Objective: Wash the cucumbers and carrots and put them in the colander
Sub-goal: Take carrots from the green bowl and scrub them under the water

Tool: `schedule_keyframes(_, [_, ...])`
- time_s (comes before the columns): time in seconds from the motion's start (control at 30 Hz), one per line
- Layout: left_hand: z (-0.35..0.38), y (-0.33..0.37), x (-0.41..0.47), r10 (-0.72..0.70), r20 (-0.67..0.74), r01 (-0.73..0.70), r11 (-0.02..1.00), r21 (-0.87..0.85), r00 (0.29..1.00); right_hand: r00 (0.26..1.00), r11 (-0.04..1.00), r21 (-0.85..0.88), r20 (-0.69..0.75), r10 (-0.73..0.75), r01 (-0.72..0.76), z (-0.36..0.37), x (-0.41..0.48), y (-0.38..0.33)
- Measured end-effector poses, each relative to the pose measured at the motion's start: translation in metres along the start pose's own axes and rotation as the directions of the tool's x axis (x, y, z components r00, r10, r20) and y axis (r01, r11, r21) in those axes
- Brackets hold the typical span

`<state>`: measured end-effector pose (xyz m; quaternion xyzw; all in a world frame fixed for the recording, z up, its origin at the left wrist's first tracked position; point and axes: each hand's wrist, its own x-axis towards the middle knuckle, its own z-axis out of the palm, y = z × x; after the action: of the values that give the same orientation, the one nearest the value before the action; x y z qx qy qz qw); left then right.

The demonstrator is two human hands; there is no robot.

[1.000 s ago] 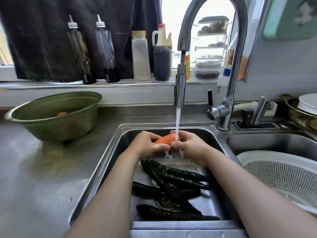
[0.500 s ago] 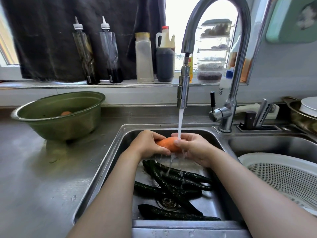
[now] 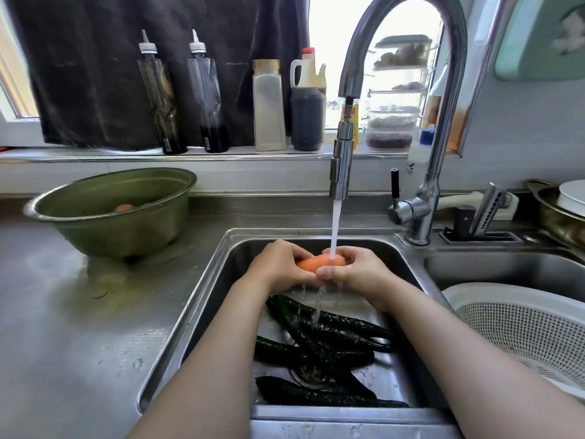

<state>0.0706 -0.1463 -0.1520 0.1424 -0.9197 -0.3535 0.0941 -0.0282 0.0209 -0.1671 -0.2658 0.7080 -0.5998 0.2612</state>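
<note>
Your left hand [image 3: 278,266] and right hand [image 3: 356,272] both curl around a carrot [image 3: 311,263] beneath the stream [image 3: 335,229]; wet, it could slip onto the cucumbers [image 3: 319,342] below your grip.

Two squeeze bottles [image 3: 161,99], a pale jar [image 3: 269,106] and a dark jug [image 3: 307,115] stand on the windowsill [image 3: 95,155] before a hanging dark cloth [image 3: 95,74]
</note>
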Motion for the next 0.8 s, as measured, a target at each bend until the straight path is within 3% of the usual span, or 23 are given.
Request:
schedule_keyframes(0.1, [0.002,0.0,0.001,0.019,0.01,-0.019,1.0,-0.018,1.0,0.994,0.999,-0.05,-0.105,-0.025,0.02,0.008,0.002,0.001])
schedule_keyframes(0.23, [-0.002,-0.009,0.004,0.006,0.032,-0.003,0.998,-0.069,0.999,0.998,0.997,0.073,0.064,0.029,-0.034,-0.003,0.003,-0.007])
schedule_keyframes(0.33, [-0.009,-0.013,0.001,0.014,0.159,0.007,0.992,-0.129,0.987,0.979,0.969,0.232,0.199,0.043,-0.089,-0.012,0.003,-0.003])
schedule_keyframes(0.4, [-0.01,-0.013,-0.003,0.017,0.256,0.023,0.988,-0.155,0.967,0.981,0.98,0.166,0.176,0.083,-0.113,-0.009,0.003,0.002])
schedule_keyframes(0.47, [-0.007,-0.015,-0.003,0.009,0.313,0.055,0.979,-0.194,0.95,0.989,0.984,0.102,0.06,0.138,-0.143,-0.001,0.007,0.006])
schedule_keyframes(0.6, [-0.002,-0.016,-0.002,-0.018,0.303,0.108,0.952,-0.285,0.953,0.985,0.984,0.111,-0.083,0.152,-0.142,0.002,0.016,0.006])
schedule_keyframes(0.73, [0.012,-0.001,-0.002,-0.099,0.172,0.154,0.927,-0.343,0.98,0.993,0.952,0.283,0.037,0.11,-0.117,-0.004,0.013,0.004])
schedule_keyframes(0.8, [0.017,0.001,0.001,-0.113,0.203,0.189,0.893,-0.408,0.973,0.995,0.894,0.437,0.064,0.074,-0.094,-0.006,0.013,0.001])
